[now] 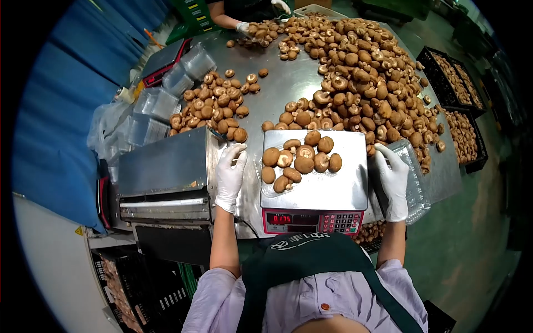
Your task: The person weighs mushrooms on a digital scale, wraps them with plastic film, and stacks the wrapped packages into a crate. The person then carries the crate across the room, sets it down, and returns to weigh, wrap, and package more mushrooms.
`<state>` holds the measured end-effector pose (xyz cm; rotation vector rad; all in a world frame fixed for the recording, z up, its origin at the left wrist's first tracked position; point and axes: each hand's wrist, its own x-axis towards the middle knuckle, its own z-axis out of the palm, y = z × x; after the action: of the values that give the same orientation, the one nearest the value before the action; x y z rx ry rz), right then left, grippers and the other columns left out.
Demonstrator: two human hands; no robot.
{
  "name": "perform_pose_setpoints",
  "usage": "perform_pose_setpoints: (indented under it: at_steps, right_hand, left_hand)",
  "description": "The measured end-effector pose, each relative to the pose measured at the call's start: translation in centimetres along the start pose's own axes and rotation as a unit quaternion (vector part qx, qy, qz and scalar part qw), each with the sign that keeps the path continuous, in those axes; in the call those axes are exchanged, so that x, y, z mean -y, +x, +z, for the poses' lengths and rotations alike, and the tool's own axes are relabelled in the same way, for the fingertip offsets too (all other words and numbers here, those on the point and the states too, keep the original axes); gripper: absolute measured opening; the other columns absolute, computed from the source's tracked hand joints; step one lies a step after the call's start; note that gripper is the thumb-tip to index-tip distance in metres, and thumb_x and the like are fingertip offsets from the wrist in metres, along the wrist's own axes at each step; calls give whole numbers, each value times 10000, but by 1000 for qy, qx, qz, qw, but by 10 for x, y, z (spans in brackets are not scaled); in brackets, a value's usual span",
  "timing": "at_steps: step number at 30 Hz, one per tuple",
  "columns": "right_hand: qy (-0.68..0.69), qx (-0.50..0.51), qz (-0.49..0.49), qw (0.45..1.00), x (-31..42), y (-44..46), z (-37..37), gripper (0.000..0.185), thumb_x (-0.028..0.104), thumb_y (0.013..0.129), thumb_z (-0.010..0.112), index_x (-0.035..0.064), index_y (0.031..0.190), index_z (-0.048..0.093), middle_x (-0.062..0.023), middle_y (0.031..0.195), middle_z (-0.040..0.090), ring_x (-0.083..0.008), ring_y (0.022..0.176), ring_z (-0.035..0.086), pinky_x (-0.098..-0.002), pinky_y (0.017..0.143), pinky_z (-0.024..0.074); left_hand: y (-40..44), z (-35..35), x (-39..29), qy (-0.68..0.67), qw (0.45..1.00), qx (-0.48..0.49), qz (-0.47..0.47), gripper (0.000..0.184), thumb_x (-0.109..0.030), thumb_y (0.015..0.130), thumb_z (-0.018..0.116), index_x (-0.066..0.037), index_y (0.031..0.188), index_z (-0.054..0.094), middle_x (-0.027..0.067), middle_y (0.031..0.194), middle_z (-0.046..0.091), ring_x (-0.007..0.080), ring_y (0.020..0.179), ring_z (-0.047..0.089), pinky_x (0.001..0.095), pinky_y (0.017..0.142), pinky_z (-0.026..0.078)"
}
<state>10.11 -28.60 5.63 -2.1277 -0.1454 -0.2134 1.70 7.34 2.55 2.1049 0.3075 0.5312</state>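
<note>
Shiitake mushrooms point(304, 164) lie in a loose group on the steel pan of a digital scale point(333, 195); clear plastic shows at their left edge. Red digits on its display point(279, 218) read 0.175. My left hand point(229, 176), in a white glove, is just left of the pan, fingers bent and apart, with nothing visible in them. To the right of the scale is my gloved right hand point(392, 180), fingers stretched out. It overlaps the left side of a clear plastic tray point(413, 177); whether it touches the tray is unclear.
A large mushroom heap point(361, 72) covers the table's right side. A smaller pile point(214, 105) lies at left, beside clear trays point(152, 105). A metal-topped machine point(164, 164) stands left of my hand. Across the table, a co-worker's gloved hand point(243, 28) touches mushrooms. Filled crates point(463, 136) stand right.
</note>
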Motion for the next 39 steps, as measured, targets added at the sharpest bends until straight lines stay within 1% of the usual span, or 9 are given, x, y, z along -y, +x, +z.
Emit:
perform_pose_setpoints:
  at_steps: [4,9,14,17,22,25,31,37,39]
  right_hand:
    - [-50,114,35,992,1,24,24,322,254,845,615,35,1078,647,-165,1022,666,-248,907,661,-300,797,497]
    - [-148,190,-2,970,-9,48,58,466,401,836,575,42,1128,628,-168,979,671,-291,920,650,-363,844,490]
    - [-198,228,-5,953,-15,49,79,282,346,791,602,91,862,701,-161,766,664,-298,757,654,-367,726,507]
    - [-135,210,21,968,-17,44,81,263,249,748,669,-14,761,660,-144,629,630,-194,595,636,-309,593,492]
    - [-48,229,31,972,26,34,76,212,168,811,647,-22,720,620,-65,617,641,-83,547,602,-228,524,480]
    - [-8,220,25,975,60,23,89,238,212,813,639,-1,712,605,-70,594,623,-115,559,599,-267,565,467]
    - [20,234,5,972,136,-7,168,239,231,808,634,13,713,606,-53,597,630,-120,565,607,-261,583,473]
    - [-91,236,-46,966,203,-44,282,285,318,774,620,43,704,647,-115,647,652,-251,649,654,-341,651,509]
    - [-132,227,-76,962,224,-57,312,303,339,763,631,38,743,661,-165,688,641,-304,699,648,-369,677,505]
  left_hand:
    - [-16,-9,4,23,1000,-11,-6,224,-156,876,604,-27,1053,651,103,1021,641,179,870,620,273,754,495]
    - [-40,-2,17,9,979,25,-203,322,-243,891,586,-34,1131,630,128,924,674,140,725,599,274,696,480]
    - [-55,27,21,-137,930,80,-333,373,-142,900,572,-13,1247,531,58,774,628,100,556,570,244,502,479]
    - [-49,23,13,-62,953,61,-291,347,-93,870,590,7,1200,548,51,727,617,94,540,563,250,482,476]
    - [-28,-20,5,-56,966,37,-249,265,-83,861,589,-14,1115,616,24,684,589,75,507,561,225,439,478]
    - [-11,-60,15,13,985,34,-170,261,-72,863,573,-3,1111,615,10,647,570,70,496,551,215,447,454]
    - [12,-167,46,-26,979,24,-198,242,-71,864,557,18,1082,612,18,670,586,64,484,535,215,433,437]
    - [31,-274,132,41,979,25,-197,222,-71,853,551,11,1041,634,60,721,640,101,538,579,260,497,480]
    - [40,-302,172,173,976,40,-126,227,-91,833,561,1,1023,647,86,717,652,141,579,614,294,553,507]
